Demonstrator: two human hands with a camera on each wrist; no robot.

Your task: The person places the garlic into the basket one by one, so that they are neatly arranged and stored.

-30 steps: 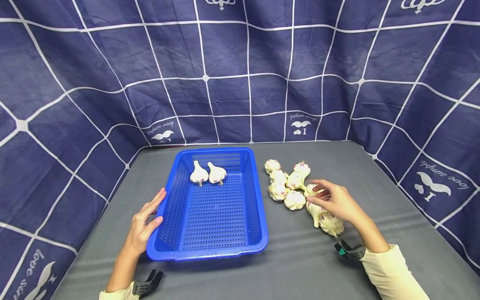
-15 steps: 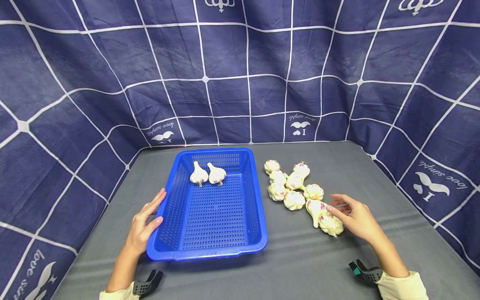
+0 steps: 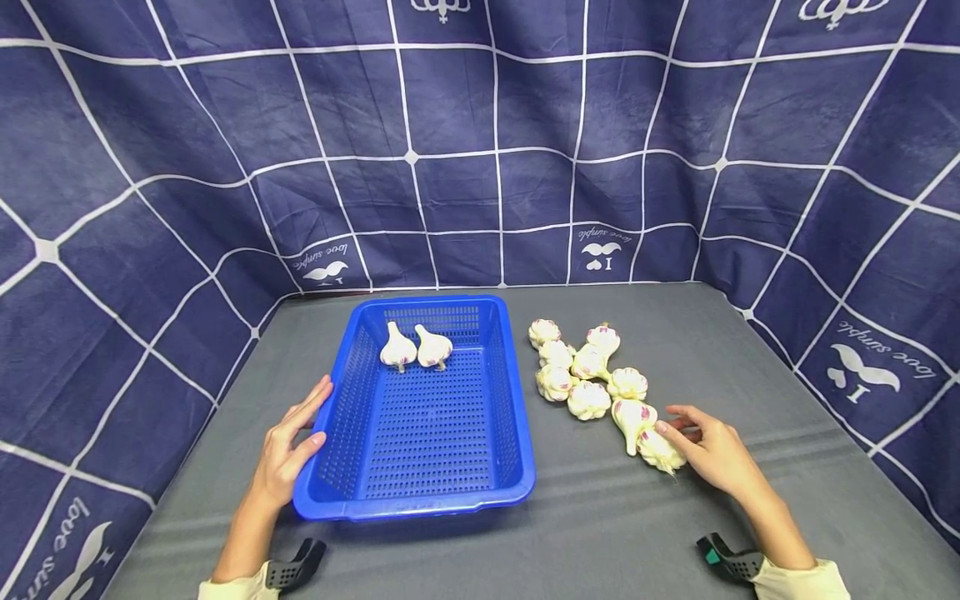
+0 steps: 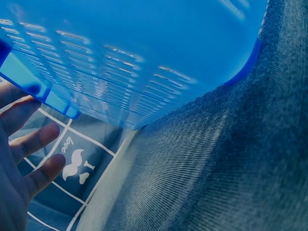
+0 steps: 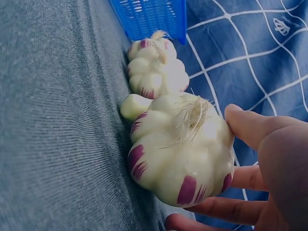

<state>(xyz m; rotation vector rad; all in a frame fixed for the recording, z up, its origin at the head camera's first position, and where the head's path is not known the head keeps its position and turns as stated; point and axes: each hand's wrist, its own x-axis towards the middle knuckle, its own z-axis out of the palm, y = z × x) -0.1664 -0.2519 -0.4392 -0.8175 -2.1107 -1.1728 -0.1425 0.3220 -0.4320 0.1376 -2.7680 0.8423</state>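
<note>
The right hand (image 3: 712, 450) has thumb and fingers curled round a rounded white garlic bulb (image 5: 180, 149) streaked purple; more bulbs (image 3: 588, 402) lie beyond and left of this grip; farther left, the left hand (image 3: 279, 457), fingers apart and uncurled, touches a rectangular blue plastic basket (image 3: 416, 506) holding two long-necked white bulbs (image 3: 435, 351)

This looks like a small draped recording booth, such as a lab might set up; what building it stands in cannot be told. Beyond the left fingers (image 3: 307, 406) and right fingers (image 3: 692, 415), a navy cloth (image 3: 457, 200) printed with white grid lines, crowns and lettering hangs in folds as a backdrop and wraps round both sides. Below the fingers spreads a flat grey cloth (image 3: 592, 533). Behind the fingers, at each wrist, a black mount (image 3: 296, 568) sticks out, hinting at filming.
</note>
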